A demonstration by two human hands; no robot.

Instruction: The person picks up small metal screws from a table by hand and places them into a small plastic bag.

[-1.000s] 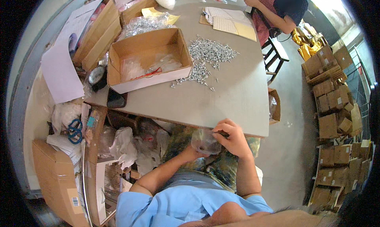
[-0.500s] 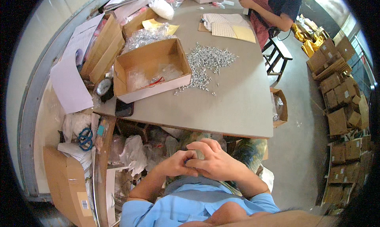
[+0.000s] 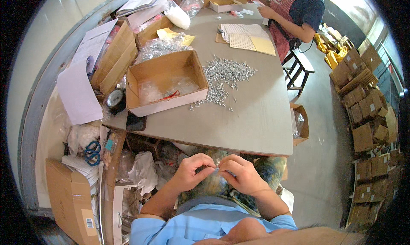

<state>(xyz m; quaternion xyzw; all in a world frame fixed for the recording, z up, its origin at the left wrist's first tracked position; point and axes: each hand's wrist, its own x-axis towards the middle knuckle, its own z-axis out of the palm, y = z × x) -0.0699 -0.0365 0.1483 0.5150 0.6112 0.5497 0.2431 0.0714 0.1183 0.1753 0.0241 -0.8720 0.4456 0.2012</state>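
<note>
My left hand (image 3: 193, 172) and my right hand (image 3: 242, 175) are held in front of the table's near edge, above my lap. The thumb and fingers of each are pinched together, and the fingertips almost meet. Between them shows a small, shiny, see-through bit, too small to make out. On the table, beyond my hands, lies a heap of small silver screws (image 3: 228, 74). Left of the heap, touching it, is an open cardboard box (image 3: 164, 102) with small clear plastic bags (image 3: 150, 92) and a red strip inside.
A dark phone (image 3: 136, 122) lies at the table's (image 3: 256, 125) near left edge. Behind the box are clear bags (image 3: 160, 46) and papers (image 3: 79, 95). Blue-handled scissors (image 3: 92, 152) lie lower left. At the far right a person (image 3: 294, 14) works beside a stool (image 3: 299, 65); cartons (image 3: 367, 136) are stacked rightward.
My hands were together, the right overlapping the left; now they have drawn apart, with fingertips pinched near each other. The view has tipped slightly, so the table sits lower.
</note>
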